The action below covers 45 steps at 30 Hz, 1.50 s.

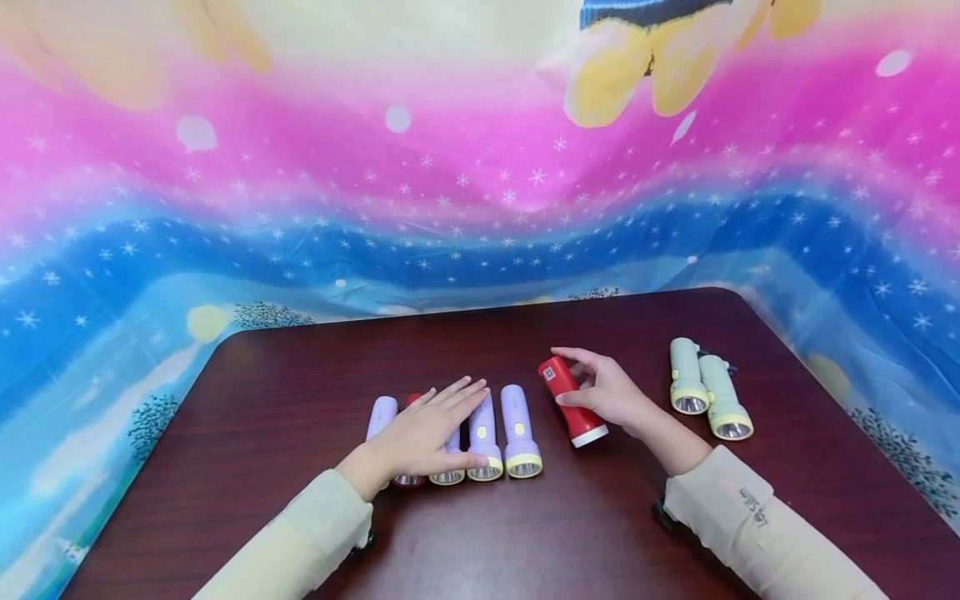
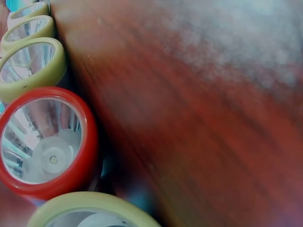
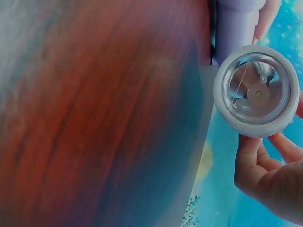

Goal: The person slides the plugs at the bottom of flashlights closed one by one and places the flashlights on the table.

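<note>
My right hand grips a red flashlight with a white rim, thumb on the near side and fingers at the far side. In the right wrist view that flashlight's lens faces the camera. My left hand lies with straight fingers across a row of flashlights and partly covers them. The row has several purple flashlights with pale yellow rims and one red flashlight among them. At the row's right end a purple flashlight stays uncovered, its lens toward me.
Two pale green flashlights with yellow rims lie side by side at the right of the dark wooden table. Behind the table's far edge hangs a colourful printed cloth.
</note>
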Each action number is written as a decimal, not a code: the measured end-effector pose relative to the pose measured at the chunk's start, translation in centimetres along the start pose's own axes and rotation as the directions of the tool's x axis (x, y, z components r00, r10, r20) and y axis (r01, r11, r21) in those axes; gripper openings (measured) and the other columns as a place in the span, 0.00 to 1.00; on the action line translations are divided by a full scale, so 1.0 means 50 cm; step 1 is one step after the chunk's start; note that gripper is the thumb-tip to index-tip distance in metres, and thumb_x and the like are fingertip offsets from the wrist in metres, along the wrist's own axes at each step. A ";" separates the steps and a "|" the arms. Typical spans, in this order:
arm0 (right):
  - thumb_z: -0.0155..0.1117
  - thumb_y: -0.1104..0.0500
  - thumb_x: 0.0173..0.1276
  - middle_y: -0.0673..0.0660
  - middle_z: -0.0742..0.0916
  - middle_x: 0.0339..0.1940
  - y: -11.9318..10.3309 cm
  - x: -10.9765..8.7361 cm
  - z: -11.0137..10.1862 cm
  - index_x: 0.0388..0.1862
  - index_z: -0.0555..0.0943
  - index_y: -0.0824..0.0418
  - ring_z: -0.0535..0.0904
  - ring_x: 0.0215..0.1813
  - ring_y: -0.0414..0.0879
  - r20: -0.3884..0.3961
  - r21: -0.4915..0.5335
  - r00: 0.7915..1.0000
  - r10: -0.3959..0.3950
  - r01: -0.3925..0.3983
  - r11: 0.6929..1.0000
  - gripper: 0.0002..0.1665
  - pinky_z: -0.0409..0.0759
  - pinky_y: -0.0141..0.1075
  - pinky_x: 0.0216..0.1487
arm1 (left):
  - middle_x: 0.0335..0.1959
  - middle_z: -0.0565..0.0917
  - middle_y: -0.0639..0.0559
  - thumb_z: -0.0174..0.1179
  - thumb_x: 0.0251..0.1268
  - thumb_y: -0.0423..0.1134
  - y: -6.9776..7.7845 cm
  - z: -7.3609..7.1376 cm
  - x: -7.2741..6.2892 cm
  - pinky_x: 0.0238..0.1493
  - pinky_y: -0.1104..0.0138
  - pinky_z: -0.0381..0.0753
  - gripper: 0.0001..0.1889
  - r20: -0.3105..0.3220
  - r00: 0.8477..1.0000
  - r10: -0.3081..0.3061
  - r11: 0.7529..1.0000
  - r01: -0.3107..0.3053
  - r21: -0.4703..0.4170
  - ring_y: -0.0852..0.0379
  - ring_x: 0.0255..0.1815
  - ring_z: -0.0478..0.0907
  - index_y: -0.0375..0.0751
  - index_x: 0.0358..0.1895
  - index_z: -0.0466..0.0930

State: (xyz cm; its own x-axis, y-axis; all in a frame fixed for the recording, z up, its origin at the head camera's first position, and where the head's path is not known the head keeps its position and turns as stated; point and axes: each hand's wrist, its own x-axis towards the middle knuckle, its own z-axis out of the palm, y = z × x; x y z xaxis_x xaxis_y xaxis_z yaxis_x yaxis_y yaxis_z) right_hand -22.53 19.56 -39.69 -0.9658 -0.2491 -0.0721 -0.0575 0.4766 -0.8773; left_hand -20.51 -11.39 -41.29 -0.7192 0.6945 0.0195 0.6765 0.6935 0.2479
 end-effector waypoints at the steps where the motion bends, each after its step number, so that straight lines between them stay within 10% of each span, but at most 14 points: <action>1: 0.71 0.65 0.61 0.66 0.79 0.55 -0.001 0.000 0.003 0.75 0.67 0.56 0.77 0.48 0.54 0.003 -0.005 1.000 0.007 -0.007 1.000 0.43 0.85 0.40 0.39 | 0.82 0.53 0.56 0.51 0.60 0.76 0.001 -0.001 0.000 0.76 0.42 0.58 0.51 0.002 1.000 0.001 1.000 -0.001 0.000 0.50 0.83 0.47 0.49 0.80 0.51; 45: 0.78 0.55 0.56 0.58 0.81 0.37 -0.003 0.014 0.052 0.66 0.72 0.60 0.77 0.38 0.47 0.080 -0.253 0.994 0.079 -0.057 0.966 0.40 0.79 0.36 0.35 | 0.81 0.56 0.53 0.53 0.59 0.76 0.003 -0.008 0.008 0.75 0.46 0.62 0.51 0.044 0.999 -0.007 1.000 0.007 0.005 0.54 0.80 0.56 0.47 0.79 0.56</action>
State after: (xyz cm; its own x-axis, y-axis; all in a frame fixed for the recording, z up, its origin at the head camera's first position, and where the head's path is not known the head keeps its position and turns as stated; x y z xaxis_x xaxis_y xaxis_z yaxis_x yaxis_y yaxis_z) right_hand -22.55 17.14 -40.86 -0.9441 -0.2768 -0.1790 -0.0647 0.6880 -0.7228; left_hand -20.78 -11.08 -40.88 -0.7165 0.6972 -0.0253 0.6721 0.6995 0.2429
